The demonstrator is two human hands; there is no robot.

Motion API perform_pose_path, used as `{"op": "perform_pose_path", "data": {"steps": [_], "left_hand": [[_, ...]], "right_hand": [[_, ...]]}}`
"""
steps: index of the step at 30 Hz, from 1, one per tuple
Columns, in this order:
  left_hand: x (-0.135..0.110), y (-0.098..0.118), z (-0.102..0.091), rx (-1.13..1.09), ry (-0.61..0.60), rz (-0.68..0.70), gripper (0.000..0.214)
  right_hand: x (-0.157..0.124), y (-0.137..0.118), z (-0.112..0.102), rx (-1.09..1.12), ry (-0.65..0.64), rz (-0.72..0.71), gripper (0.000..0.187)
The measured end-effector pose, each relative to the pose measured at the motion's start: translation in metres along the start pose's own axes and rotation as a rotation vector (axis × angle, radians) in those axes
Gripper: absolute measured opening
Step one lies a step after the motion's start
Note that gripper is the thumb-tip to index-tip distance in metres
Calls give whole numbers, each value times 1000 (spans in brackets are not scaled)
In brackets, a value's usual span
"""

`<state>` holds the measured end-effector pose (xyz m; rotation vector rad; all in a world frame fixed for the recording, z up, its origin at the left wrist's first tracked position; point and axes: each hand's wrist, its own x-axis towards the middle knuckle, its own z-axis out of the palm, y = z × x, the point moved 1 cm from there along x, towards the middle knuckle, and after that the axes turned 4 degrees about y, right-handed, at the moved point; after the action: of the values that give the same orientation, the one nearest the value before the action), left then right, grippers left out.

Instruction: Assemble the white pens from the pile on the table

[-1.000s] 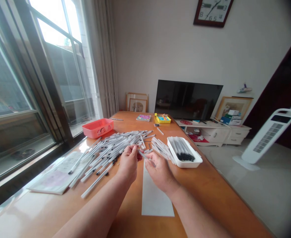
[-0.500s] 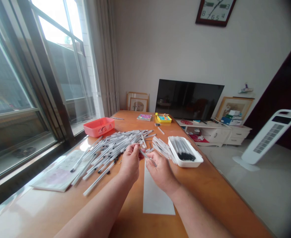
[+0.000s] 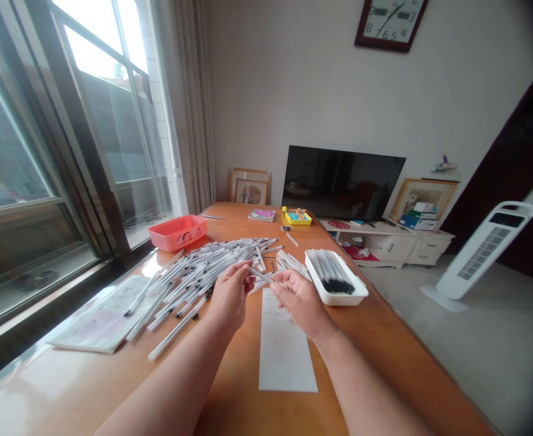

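Note:
A slim, pale pen (image 3: 261,275) spans the gap between my hands above the table. My left hand (image 3: 230,295) pinches its left end between thumb and fingers. At the other end, the thumb and fingers of my right hand (image 3: 300,300) close on it. Left of my hands spreads a loose pile of white pens (image 3: 189,281), many with black ends. Beyond my right hand lie several pale tubes (image 3: 289,261), partly hidden by it. Beside them stands a white plastic box (image 3: 355,297) filled with clear, black-ended pens (image 3: 334,269). Below my hands lies a white sheet of paper (image 3: 287,357) with faint writing.
A red plastic basket (image 3: 175,237) stands behind the pile, near the window. A booklet (image 3: 103,321) lies under some pens at left. Farther back are a colourful book (image 3: 261,215) and a yellow box (image 3: 297,218). The wooden table's right edge runs past the white box.
My right hand has shifted its hold and turned, showing more of the pen and the written paper. The pen now lies flatter between both hands. The view has shifted slightly.

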<state>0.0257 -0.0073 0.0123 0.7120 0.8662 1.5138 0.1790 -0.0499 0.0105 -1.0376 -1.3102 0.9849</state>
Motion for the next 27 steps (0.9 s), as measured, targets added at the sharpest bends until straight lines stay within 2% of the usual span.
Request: {"op": "perform_pose_path", "data": {"steps": [3,8,11,15,20,24,27], "left_hand": [[3,0,-2,-41,1,-15,29],[9,-2,-6,-95,10,-88,18],[10,-3,-5,-132,14,-138,13],[5,-6,0,-157,-31,-206,10],[-5,-12,8,-134,-137,-284,12],[-10,-15,11,-78,-186,-319,8],[-12,-15,11,-58,-179,-323,11]], "right_hand": [[1,-2,-5,125,63,56,27],[6,-7,-16,453,160,59,20],[9,-7,-21,528,194,63,22],[9,0,-16,405,193,76,20],[9,8,-6,152,148,39,29],[11,9,-8,96,184,15,33],[12,9,-12,96,222,3,34]]}}
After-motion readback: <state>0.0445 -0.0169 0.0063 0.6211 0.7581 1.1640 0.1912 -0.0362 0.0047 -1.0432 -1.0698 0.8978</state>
